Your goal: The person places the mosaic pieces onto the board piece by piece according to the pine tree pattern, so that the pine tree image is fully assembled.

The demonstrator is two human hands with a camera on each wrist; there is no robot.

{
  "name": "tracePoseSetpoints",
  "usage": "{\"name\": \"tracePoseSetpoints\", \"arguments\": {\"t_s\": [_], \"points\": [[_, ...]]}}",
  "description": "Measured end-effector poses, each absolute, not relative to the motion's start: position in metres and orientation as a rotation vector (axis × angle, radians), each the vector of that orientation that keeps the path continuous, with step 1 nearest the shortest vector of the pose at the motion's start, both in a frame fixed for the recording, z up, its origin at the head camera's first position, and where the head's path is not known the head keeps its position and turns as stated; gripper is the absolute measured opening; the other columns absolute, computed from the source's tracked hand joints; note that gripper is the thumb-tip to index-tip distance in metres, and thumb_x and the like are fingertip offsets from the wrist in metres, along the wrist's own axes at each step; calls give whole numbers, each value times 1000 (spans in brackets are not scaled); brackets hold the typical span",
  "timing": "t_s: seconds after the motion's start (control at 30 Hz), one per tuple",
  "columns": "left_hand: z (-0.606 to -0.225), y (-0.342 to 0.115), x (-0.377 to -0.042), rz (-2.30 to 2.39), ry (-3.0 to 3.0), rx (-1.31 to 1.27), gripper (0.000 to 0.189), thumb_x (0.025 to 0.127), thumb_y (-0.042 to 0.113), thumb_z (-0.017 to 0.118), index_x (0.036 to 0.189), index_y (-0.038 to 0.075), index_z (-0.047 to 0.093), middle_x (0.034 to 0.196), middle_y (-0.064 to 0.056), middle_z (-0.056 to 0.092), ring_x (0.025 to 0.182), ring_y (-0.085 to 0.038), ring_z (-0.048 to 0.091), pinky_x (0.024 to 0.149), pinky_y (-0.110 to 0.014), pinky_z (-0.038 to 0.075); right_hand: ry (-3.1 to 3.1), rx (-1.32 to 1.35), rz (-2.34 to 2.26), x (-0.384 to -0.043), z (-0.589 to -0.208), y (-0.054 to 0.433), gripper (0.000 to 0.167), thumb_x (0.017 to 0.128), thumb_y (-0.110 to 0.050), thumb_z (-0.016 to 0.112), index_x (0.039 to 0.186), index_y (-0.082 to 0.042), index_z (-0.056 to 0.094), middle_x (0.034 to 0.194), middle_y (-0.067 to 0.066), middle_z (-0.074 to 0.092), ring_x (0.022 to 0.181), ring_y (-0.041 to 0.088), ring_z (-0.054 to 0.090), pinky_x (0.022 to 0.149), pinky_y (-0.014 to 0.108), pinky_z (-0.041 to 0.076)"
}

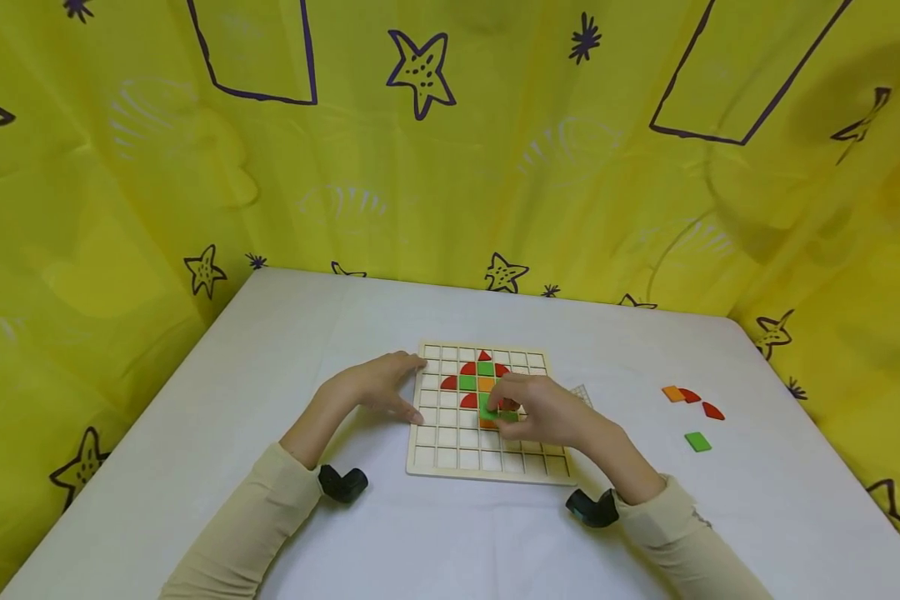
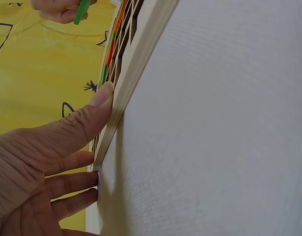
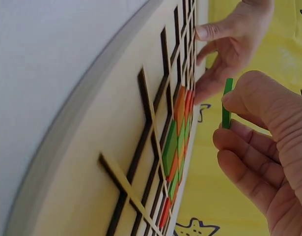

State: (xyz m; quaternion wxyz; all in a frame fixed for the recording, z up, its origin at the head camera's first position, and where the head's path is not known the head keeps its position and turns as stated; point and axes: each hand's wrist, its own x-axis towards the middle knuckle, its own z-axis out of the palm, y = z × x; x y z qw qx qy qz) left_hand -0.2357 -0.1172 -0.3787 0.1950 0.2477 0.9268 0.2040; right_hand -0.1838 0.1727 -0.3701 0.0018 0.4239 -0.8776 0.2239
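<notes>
A wooden grid board [image 1: 441, 458] lies on the table, with green and orange squares, red quarter-circles and a small red triangle [image 1: 484, 356] set in its cells. My right hand [image 1: 543, 408] pinches a thin green square tile [image 3: 227, 115] between thumb and fingers, above the board. The tile stands nearly edge-on in the right wrist view. At the board's left side, my left hand [image 1: 378, 385] touches the rim with thumb and fingertips, the fingers spread and fairly straight. Part of the pattern is hidden behind my right hand.
To the right lie loose tiles: an orange square [image 1: 673, 393], a red quarter-circle [image 1: 713, 411], another beside the orange one, and a green square [image 1: 697, 442]. A small gridded card [image 1: 582, 394] shows past the board's right edge. A yellow patterned curtain [image 1: 435, 183] surrounds the white table.
</notes>
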Motion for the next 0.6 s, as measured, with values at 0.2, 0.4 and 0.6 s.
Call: {"name": "tracePoseSetpoints", "arguments": {"t_s": [0.2,0.4,0.6], "points": [[-378,-116,-235,563,2597,700,94,81,36,88,155,2,40,159,-20,40,149,-37,35,123,-51,29,-2852,1310,616,-185,-373,160,19,84,-7,76,103,-12,74,95,-6,67,77,8,59,71,21,53],[-379,-117,-235,574,2594,715,94,81,36,88,154,2,40,157,-19,43,147,-35,38,123,-50,31,-2918,1291,556,-187,-375,151,21,85,-10,77,106,-10,76,96,-5,67,79,11,56,71,23,50],[-380,-118,-236,583,2590,728,95,81,37,88,154,2,40,157,-19,43,147,-35,38,122,-49,31,-2938,1292,505,-189,-377,147,19,88,-13,76,106,-11,78,100,-4,67,81,11,56,74,24,50]]}}
